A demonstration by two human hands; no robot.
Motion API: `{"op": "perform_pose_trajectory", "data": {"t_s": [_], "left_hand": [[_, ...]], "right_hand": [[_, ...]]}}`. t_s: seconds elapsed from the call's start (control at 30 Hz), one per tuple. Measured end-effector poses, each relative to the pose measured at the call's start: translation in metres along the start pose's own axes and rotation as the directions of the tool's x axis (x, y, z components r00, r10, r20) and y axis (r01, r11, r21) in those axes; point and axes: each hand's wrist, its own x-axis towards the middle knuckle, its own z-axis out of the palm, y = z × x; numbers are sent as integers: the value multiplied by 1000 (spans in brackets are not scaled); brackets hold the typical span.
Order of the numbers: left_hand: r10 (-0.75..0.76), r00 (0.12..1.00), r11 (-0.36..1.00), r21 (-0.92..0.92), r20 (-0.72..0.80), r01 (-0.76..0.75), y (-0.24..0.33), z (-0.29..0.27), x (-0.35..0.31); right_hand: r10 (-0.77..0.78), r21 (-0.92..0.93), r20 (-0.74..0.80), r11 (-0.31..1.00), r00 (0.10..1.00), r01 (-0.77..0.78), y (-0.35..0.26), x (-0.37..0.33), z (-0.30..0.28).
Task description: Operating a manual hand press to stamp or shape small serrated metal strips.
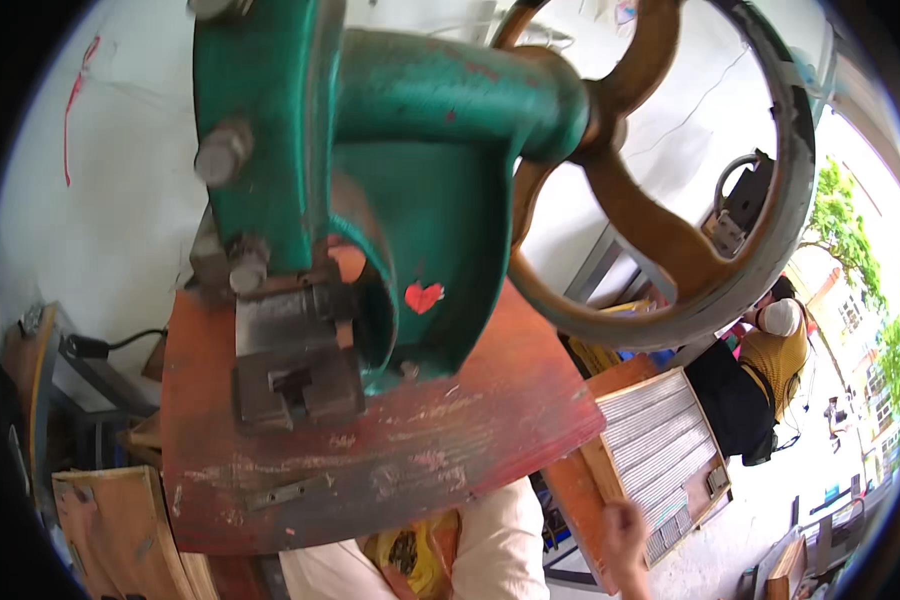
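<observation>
My right hand (625, 535) is low at the right, beside the near corner of a shallow wooden tray (602, 470). Rows of thin silvery metal pieces (660, 430) lie in that tray. Motion blur smears the fingers, so I cannot make out their pose or whether they hold anything. My left hand does not show. In front of me stands a green hand press (420, 220) with a large handwheel (660, 190). Its dark metal die block (298, 385) sits low over the red worktable (450, 450). A small flat metal strip (290, 490) lies on the tabletop.
A yellow bag (435, 550) with small dark pieces rests between my legs. To the left is a wooden box (115, 520) near a metal frame (80, 400). Another person (765, 360) in a yellow top is beyond the tray at the right. The handwheel overhangs the right side.
</observation>
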Motion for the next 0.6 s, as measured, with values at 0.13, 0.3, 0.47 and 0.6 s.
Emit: {"op": "perform_pose_trajectory", "data": {"t_s": [0.13,0.3,0.47,0.6], "left_hand": [[2,1000,1000,-20,20,-2,6,0,-7],[-6,998,1000,-21,57,7,5,-2,-18],[-7,997,999,-36,82,9,2,1,-33],[-4,995,999,-52,101,9,4,2,-41]], "right_hand": [[-98,153,330,987,939,49,-11,-51,47],[-260,294,256,938,931,182,-26,-73,77],[-350,381,254,893,901,239,-38,-69,91],[-465,447,234,831,854,330,-39,-62,93]]}}
